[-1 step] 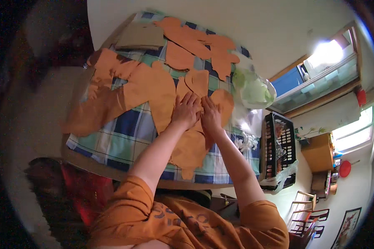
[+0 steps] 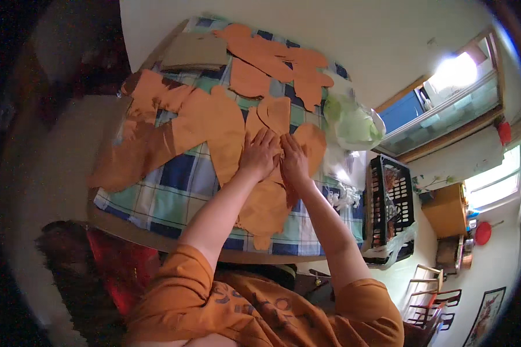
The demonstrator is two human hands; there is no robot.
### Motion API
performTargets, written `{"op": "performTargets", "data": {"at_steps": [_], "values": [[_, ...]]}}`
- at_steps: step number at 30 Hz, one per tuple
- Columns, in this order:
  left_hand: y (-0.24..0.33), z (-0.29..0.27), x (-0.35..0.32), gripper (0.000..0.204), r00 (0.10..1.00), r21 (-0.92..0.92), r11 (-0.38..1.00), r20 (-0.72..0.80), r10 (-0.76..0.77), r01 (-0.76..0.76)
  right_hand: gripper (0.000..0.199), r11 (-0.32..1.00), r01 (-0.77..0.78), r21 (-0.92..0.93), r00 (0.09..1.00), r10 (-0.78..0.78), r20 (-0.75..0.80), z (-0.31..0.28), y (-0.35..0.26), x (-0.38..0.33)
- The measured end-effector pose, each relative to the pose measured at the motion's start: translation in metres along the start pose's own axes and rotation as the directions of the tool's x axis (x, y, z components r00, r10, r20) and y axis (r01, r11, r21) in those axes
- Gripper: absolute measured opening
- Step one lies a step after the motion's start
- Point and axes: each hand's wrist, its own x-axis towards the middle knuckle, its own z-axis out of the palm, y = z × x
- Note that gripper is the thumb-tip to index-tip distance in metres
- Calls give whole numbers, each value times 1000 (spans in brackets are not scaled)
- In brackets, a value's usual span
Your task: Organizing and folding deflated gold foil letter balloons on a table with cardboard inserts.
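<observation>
A table under a blue, green and white checked cloth (image 2: 173, 191) carries several flat orange cut pieces. My left hand (image 2: 260, 153) lies flat, fingers spread, on an orange piece (image 2: 266, 205) at the middle of the table. Right beside it, my right hand (image 2: 293, 161) presses down on the same area, its fingertips by a rounded orange piece (image 2: 314, 144). A heart-like orange piece (image 2: 275, 113) sits just beyond the fingertips. A large orange sheet (image 2: 173, 130) spreads to the left, and more orange shapes (image 2: 283, 61) lie at the far edge.
A brown cardboard piece (image 2: 195, 52) lies at the far left corner of the table. A white and green plastic bag (image 2: 353, 121) sits at the right edge, with a black crate (image 2: 391, 202) beside the table. Something red (image 2: 121, 266) stands by my left side.
</observation>
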Motion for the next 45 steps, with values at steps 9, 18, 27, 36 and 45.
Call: {"op": "performTargets", "data": {"at_steps": [9,18,27,36,45], "values": [[11,-31,53,27,999,-290,956,-17,31,-35,65,999,-47,7,997,46,54,1,6,2],[-8,36,106,26,981,-106,978,-85,173,-182,57,995,44,85,991,-32,-129,-3,-16,-3],[-6,32,141,34,969,368,901,173,179,-232,69,998,15,62,998,-11,-65,-4,-3,-3],[-26,40,133,53,999,142,989,4,50,-50,80,998,45,43,998,-43,-41,7,-1,1],[-2,8,31,52,991,113,987,74,110,-118,60,998,17,59,996,-12,-84,7,2,1]]}}
